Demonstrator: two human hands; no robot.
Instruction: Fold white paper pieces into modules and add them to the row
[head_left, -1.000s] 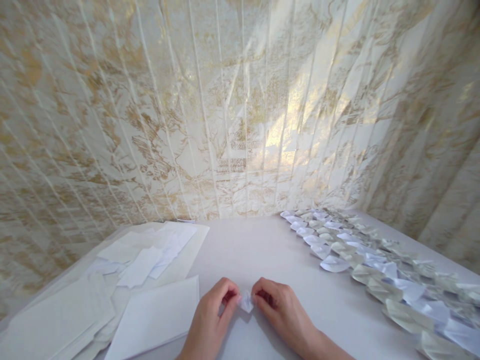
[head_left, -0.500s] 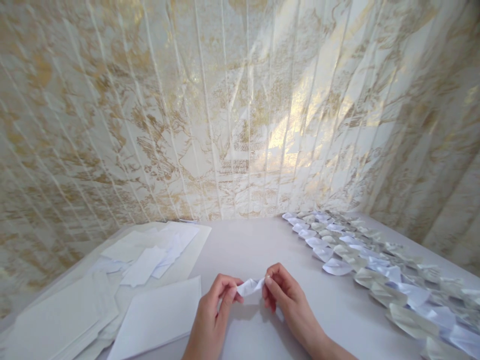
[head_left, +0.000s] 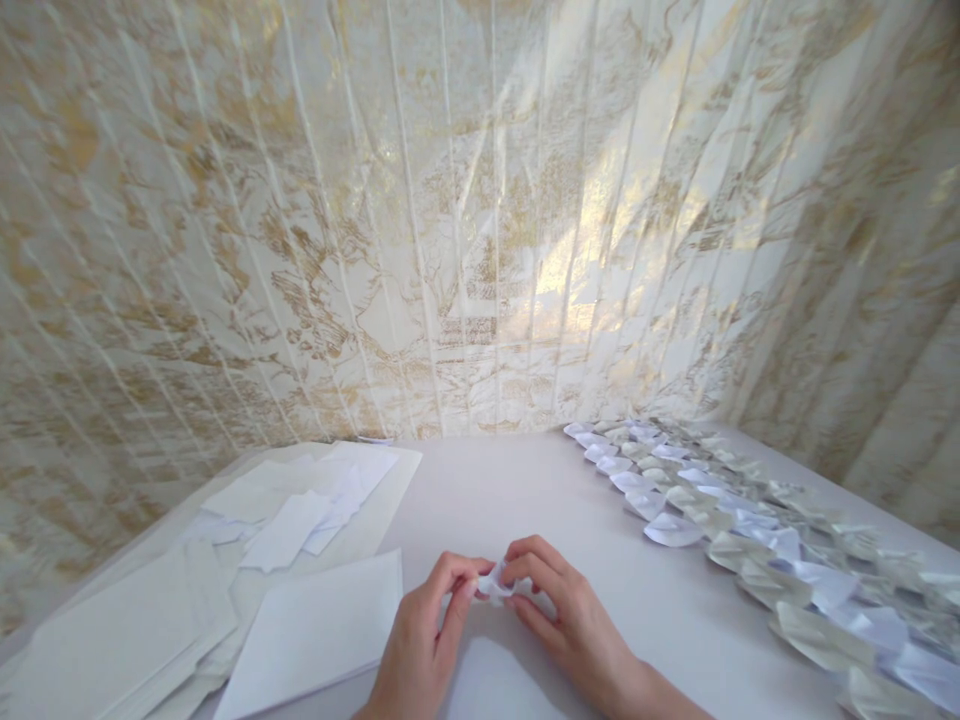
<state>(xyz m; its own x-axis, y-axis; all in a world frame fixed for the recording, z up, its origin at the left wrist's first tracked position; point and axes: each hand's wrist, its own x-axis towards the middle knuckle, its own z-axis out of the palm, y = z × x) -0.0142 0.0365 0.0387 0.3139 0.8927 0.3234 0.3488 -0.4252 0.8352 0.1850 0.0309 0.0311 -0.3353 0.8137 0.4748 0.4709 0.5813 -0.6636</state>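
Note:
A small folded piece of white paper (head_left: 493, 584) is held between my two hands, above the pale table. My left hand (head_left: 431, 610) pinches its left end between thumb and fingers. From the other side, the thumb and curled fingers of my right hand (head_left: 562, 610) close round the right part and cover much of it. Just left of my left hand lies a stack of white paper sheets (head_left: 319, 630).
Several folded paper pieces (head_left: 757, 545) stand in rows along the table's right side. More paper stacks (head_left: 112, 630) and loose paper pieces (head_left: 285, 530) cover the left. A gold-patterned curtain (head_left: 450, 220) hangs behind the table (head_left: 480, 480).
My right hand has shifted left along the folded paper, from its right tip to its middle, its fingers now curling over it. My left hand keeps its pinch.

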